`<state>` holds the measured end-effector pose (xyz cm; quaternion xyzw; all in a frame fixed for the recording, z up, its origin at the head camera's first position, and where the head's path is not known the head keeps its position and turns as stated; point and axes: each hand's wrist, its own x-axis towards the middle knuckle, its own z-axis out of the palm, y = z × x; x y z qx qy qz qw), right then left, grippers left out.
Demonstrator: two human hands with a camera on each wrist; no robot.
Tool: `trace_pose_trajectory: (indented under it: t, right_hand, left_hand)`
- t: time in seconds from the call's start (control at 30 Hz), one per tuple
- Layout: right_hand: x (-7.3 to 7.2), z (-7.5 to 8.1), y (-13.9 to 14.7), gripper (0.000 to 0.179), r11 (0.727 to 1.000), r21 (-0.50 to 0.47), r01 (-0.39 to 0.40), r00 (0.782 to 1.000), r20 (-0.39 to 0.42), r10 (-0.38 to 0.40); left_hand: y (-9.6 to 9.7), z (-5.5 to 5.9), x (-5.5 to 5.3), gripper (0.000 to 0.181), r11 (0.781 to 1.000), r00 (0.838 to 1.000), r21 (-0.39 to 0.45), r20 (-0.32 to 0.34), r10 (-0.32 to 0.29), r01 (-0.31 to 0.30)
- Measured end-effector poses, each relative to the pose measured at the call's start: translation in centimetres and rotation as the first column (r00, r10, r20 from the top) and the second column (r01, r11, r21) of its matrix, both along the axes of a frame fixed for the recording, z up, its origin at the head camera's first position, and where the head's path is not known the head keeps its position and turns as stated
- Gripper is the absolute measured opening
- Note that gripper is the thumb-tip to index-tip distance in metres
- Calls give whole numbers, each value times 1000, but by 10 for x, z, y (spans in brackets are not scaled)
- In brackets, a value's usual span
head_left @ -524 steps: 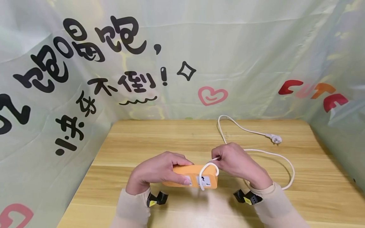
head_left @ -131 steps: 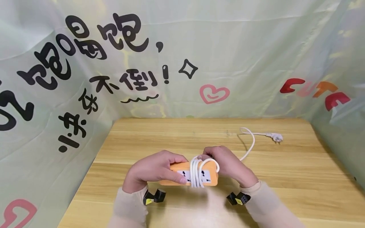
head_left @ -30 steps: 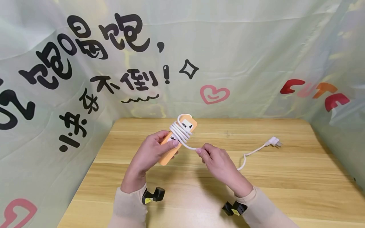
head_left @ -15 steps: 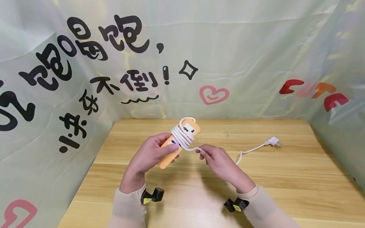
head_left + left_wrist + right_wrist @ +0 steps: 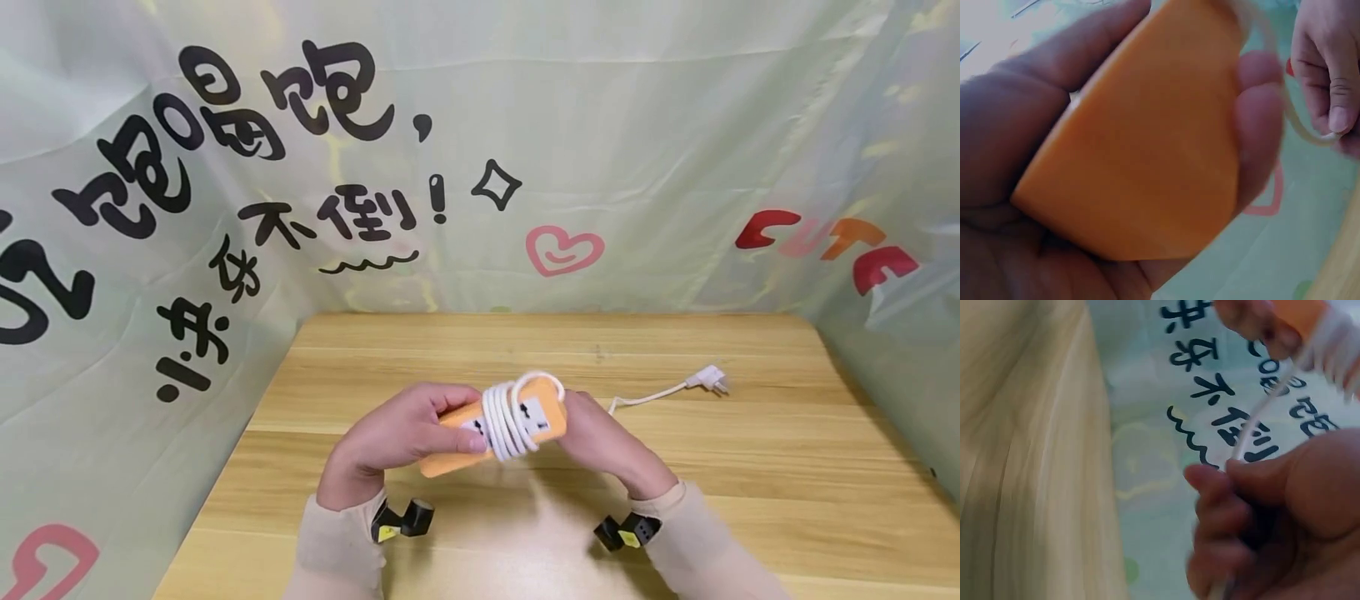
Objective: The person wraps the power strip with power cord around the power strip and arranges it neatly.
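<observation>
My left hand (image 5: 408, 429) grips an orange power strip (image 5: 453, 462) by its left end, thumb across the socket face, fingers round the far edge. Several turns of white cord (image 5: 504, 423) wrap the strip's middle, and one loop arches over its right end. Behind that end is my right hand (image 5: 600, 437), its fingers hidden in the head view. In the right wrist view, the thumb and fingers (image 5: 1216, 494) of this hand pinch the cord, which stretches up to the strip. The left wrist view shows the strip's plain orange underside (image 5: 1141, 137) against the left palm.
The cord's loose tail (image 5: 648, 397) lies on the wooden table (image 5: 375, 367) to the right, ending in a white plug (image 5: 708, 379). A pale printed curtain (image 5: 637, 142) stands behind the table and along both sides. A small black camera (image 5: 405, 518) sits on each wrist.
Over the whole span, the cord has gone from one loop to several turns, and its tail has shortened. In the last half second, the strip tilted flatter and lower, while my right hand passed behind it.
</observation>
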<state>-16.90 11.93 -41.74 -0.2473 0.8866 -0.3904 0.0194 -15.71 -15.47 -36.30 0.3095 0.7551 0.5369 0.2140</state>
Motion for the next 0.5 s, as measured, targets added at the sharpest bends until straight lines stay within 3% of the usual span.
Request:
trace_pose_trajectory:
  t: [0.1, 0.23, 0.33, 0.5]
  right_hand:
    - [-3, -2, 4, 7, 999, 7, -38, 999, -29, 38]
    - [-6, -1, 3, 33, 982, 171, 77, 994, -87, -63]
    - [-6, 5, 4, 40, 969, 207, 136, 990, -74, -123]
    - [-4, 15, 8, 29, 982, 92, 165, 986, 18, -167]
  left_hand:
    - [5, -3, 0, 24, 995, 997, -67, -12, -80, 79]
    - [12, -8, 0, 23, 979, 991, -153, -6, -134, 132]
    - [17, -11, 0, 22, 961, 988, -244, -47, -149, 133]
    - [26, -21, -3, 19, 900, 973, -431, -176, -150, 61]
